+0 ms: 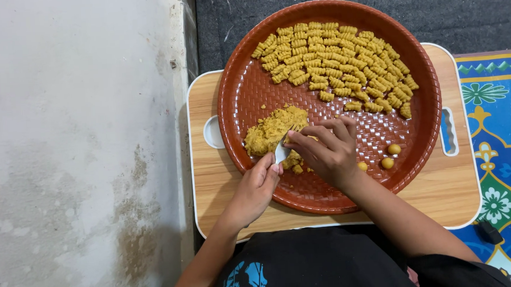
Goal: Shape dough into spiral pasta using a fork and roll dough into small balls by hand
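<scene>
Both hands meet over the brown tray: left hand grips, seemingly, a fork, right fingers press dough.

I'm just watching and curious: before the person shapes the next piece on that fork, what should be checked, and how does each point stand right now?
1. Fork held firmly in the left hand: ok, fingers wrapped round the handle.
2. Right hand on the fork: ok, fingertips press at its tines.
3. Dough left to work with: ok, a lump lies beside the fork.
4. Room on the tray for more ridged pieces: ok, bare area at left and centre.
5. Rolled balls ready: ok, a few lie at the right.
6. Tray steady on the wooden board: cannot tell.
</scene>
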